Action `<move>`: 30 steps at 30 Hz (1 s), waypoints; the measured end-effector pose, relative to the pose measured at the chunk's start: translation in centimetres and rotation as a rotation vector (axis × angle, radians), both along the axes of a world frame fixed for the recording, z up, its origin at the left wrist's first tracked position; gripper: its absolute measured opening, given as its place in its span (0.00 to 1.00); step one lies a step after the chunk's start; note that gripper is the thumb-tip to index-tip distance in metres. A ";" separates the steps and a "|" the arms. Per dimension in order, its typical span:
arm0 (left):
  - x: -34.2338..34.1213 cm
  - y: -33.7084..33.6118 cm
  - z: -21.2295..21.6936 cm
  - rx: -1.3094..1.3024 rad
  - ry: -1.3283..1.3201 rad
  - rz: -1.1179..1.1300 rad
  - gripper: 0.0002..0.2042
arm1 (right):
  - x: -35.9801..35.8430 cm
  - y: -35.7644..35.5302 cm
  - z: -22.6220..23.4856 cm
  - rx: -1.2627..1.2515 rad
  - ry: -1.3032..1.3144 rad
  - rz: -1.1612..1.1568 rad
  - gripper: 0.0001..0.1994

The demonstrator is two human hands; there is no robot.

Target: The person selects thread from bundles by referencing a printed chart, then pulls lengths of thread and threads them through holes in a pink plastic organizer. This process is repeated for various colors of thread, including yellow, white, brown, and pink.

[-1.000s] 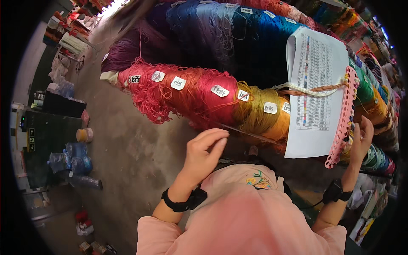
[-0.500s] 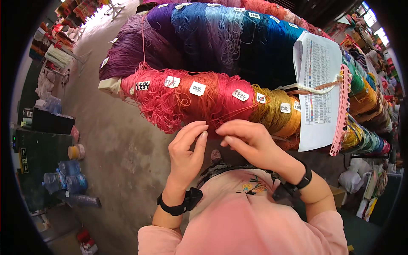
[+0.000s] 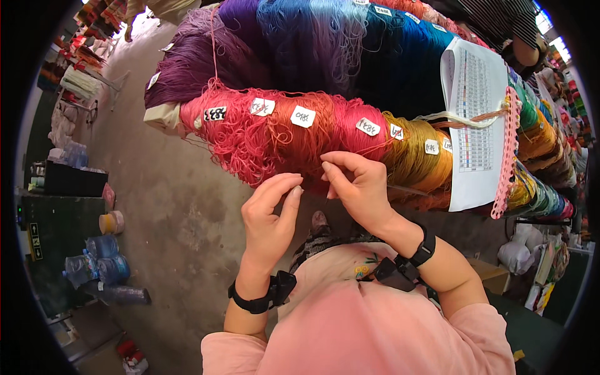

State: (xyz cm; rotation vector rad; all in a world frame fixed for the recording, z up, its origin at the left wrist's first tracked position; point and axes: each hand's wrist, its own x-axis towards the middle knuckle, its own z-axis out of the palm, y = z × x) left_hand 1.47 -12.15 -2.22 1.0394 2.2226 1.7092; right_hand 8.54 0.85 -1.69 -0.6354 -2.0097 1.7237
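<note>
In front of the hanging skeins, my left hand is closed, thumb and fingertips brought together. Whatever it pinches is too fine to see. To its right, my right hand is pinched close to the orange-red skein; a thin strand seems to run from its fingertips toward the skeins. Tangled pink thread hangs in loops on the left of this row. Next to it are a red skein and an olive-gold skein. Small white paper tags sit on the skeins.
Purple thread and blue thread hang behind. A printed sheet hangs at right beside a pink perforated strip. Water jugs stand on the floor at left. Another person in a striped top is at upper right.
My right hand has moved up, nearer the skeins, and its fingers have turned upward. My left hand has shifted slightly left. Other people have come into view at the top.
</note>
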 end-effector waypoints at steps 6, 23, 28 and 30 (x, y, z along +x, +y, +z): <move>-1.0 1.8 2.8 -0.037 0.468 -0.136 0.12 | -0.9 0.4 -1.2 -0.039 0.055 -0.099 0.08; -3.7 2.2 1.5 -0.435 0.939 -0.022 0.14 | -2.7 0.5 -0.9 0.013 -0.019 -0.071 0.06; -2.6 1.7 1.8 -0.100 0.691 -0.030 0.10 | -1.5 0.9 -0.4 -0.215 0.073 -0.053 0.05; -1.4 1.3 1.8 -0.036 0.403 -0.050 0.09 | -0.9 1.3 -0.4 -0.240 0.108 -0.056 0.05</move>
